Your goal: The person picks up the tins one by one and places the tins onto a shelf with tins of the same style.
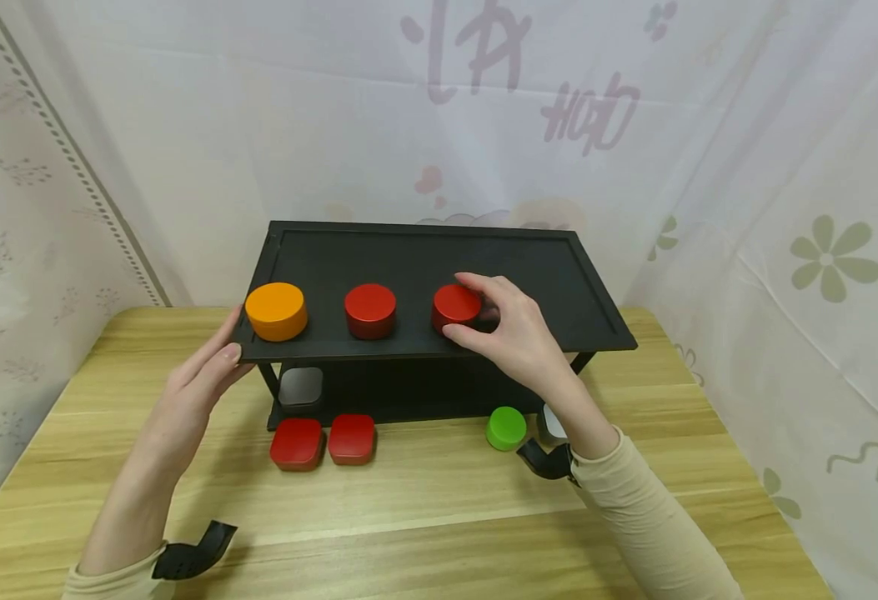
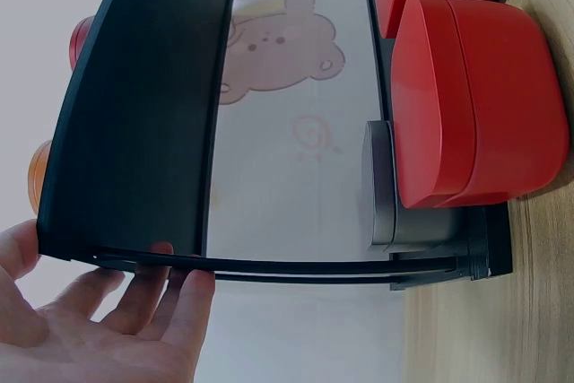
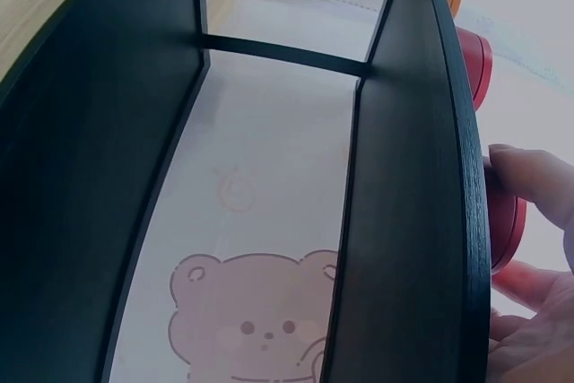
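Observation:
A black two-tier shelf (image 1: pixel 423 258) stands on the wooden table. Along the front of its top tier sit an orange round tin (image 1: pixel 277 312), a red round tin (image 1: pixel 370 312) and, to the right, another red round tin (image 1: pixel 455 308). My right hand (image 1: pixel 517 333) grips that rightmost red tin between thumb and fingers; the tin is at the top tier's surface. With thumb above and fingers beneath, my left hand (image 1: pixel 194 383) holds the shelf's left front corner. In the left wrist view, the left hand (image 2: pixel 117 311) pinches the shelf's upper end.
A grey square tin (image 1: pixel 301 387) sits on the lower tier at left. Two red square tins (image 1: pixel 298 444) stand on the table before it. A green round tin (image 1: pixel 506 428) and a pale tin (image 1: pixel 553 423), partly hidden by my right arm, are at right. A printed curtain (image 1: pixel 378 125) hangs behind.

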The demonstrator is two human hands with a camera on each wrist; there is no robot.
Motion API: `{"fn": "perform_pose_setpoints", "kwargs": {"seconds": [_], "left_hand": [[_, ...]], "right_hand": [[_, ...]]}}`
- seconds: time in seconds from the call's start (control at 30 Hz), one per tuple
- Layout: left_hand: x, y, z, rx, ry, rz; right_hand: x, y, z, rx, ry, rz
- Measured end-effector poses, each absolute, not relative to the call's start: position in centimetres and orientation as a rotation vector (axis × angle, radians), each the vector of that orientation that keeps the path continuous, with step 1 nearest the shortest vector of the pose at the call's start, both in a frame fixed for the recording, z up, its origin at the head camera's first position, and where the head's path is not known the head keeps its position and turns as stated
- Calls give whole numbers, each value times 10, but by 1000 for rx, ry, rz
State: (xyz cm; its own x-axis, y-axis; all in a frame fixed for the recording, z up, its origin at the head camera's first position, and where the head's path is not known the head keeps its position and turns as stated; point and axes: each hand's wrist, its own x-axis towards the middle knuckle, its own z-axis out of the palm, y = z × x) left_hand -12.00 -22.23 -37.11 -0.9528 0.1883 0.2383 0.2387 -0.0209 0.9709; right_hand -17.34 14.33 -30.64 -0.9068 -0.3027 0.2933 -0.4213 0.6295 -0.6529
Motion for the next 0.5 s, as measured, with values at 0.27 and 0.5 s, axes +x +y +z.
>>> {"fn": "perform_pose_setpoints", "kwargs": {"seconds": [0.27, 0.5], "left_hand": [[-119, -223, -371, -457, -2197, -2169], [-120, -222, -371, -460, -2188, -2171]], "right_hand": [[-172, 144, -308, 629, -2685, 1125], [-169, 146, -309, 649, -2679, 1117]]}}
